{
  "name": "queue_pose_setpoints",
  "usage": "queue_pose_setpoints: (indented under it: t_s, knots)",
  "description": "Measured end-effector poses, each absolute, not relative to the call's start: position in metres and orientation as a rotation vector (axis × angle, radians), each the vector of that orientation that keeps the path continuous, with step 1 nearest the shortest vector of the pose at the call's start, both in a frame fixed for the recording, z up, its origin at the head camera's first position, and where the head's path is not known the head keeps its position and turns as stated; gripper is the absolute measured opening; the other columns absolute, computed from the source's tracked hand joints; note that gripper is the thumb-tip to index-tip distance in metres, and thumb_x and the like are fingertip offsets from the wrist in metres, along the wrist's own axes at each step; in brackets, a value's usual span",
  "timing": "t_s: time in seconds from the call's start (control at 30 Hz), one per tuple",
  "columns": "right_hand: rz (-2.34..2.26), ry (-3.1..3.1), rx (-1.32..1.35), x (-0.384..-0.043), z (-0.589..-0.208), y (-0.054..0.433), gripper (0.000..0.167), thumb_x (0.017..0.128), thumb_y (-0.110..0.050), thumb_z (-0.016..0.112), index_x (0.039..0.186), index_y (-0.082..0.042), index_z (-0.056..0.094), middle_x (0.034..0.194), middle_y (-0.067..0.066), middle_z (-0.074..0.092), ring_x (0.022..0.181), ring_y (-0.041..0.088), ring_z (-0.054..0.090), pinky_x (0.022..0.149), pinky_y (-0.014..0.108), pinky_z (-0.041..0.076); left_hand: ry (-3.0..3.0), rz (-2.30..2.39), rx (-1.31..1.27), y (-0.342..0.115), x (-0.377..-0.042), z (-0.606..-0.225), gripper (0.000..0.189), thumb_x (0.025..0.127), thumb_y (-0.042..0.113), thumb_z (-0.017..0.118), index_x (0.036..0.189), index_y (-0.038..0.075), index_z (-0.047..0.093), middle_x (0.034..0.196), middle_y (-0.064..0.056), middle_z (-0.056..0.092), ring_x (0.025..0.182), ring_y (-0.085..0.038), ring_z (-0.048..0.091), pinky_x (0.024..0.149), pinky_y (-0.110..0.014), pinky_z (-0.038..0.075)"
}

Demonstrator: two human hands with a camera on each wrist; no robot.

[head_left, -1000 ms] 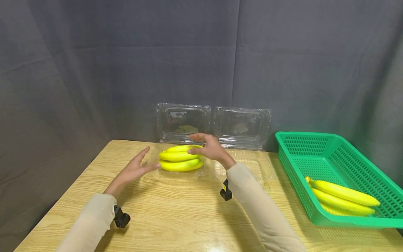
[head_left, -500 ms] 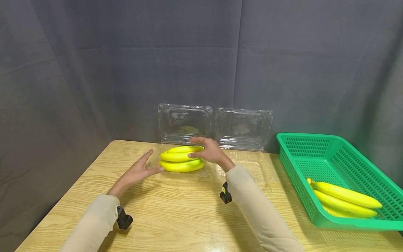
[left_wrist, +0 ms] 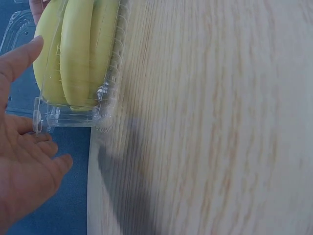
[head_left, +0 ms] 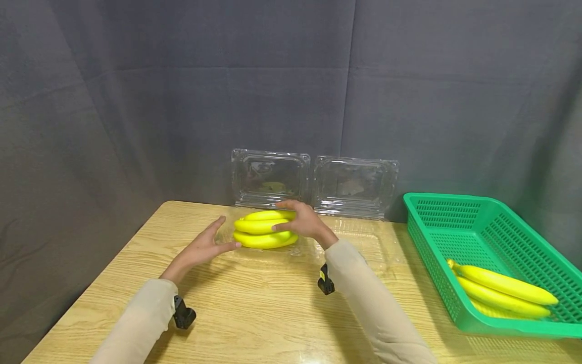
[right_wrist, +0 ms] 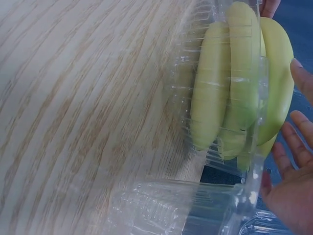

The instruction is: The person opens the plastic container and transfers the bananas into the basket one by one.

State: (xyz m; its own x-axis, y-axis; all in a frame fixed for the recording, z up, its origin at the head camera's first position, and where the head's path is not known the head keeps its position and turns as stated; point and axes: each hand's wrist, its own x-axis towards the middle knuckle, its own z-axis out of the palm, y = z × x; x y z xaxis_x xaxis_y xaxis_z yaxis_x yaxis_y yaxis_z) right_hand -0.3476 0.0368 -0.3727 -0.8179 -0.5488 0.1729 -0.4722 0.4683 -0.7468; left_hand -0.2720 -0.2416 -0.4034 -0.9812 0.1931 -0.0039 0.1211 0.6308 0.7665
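Several yellow bananas (head_left: 261, 240) are piled in the base of a clear plastic clamshell box (left_wrist: 73, 116), whose lid (head_left: 291, 161) stands raised behind them. At the left end of the pile, my left hand (head_left: 198, 250) has its thumb and fingers spread; the thumb tip is at the front banana, though contact is unclear. My right hand (head_left: 306, 222) is at the right end, its thumb near the bananas and its fingers extended beyond them. In the right wrist view, the right hand's fingers (right_wrist: 293, 147) lie beside the bananas without curling round them.
A second clear clamshell box (head_left: 364, 240) stands open to the right. Farther right, a green plastic basket (head_left: 429, 283) holds more bananas (head_left: 504, 290). The wooden table (head_left: 254, 308) ends at a dark grey curtain (head_left: 282, 76) behind the boxes.
The head view has shifted a little, moving the scene slightly right. My left thumb has come slightly farther over the front banana's left end. The right hand has barely moved.
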Motion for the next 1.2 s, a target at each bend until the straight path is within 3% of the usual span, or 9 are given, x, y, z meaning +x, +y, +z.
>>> queue_pose_setpoints:
  t_s: [0.6, 1.2]
  knots:
    - [-1.174, 2.658, -0.908, -0.35, -0.375, 0.029, 0.069, 0.078, -0.029, 0.083, 0.137, -0.008, 0.054, 0.144, 0.009, 0.047, 0.133, 0.028, 0.04, 0.108, 0.045, 0.032, 2.746, 1.27, 0.287, -0.241, -0.273, -0.403, 0.104, 0.087, 0.045, 0.071, 0.153, -0.003, 0.007, 0.158, -0.025, 0.001, 0.141, -0.048, 0.009, 0.108, -0.063, 0.018]
    - [-1.041, 2.635, -0.865, -0.351, -0.372, 0.025, 0.081, 0.081, -0.036, 0.079, 0.147, -0.009, 0.042, 0.149, 0.013, 0.038, 0.135, 0.032, 0.036, 0.108, 0.047, 0.031, 2.721, 1.281, 0.265, -0.242, -0.274, -0.402, 0.107, 0.084, 0.042, 0.075, 0.153, -0.003, 0.007, 0.158, -0.025, 0.001, 0.14, -0.048, 0.015, 0.107, -0.062, 0.023]
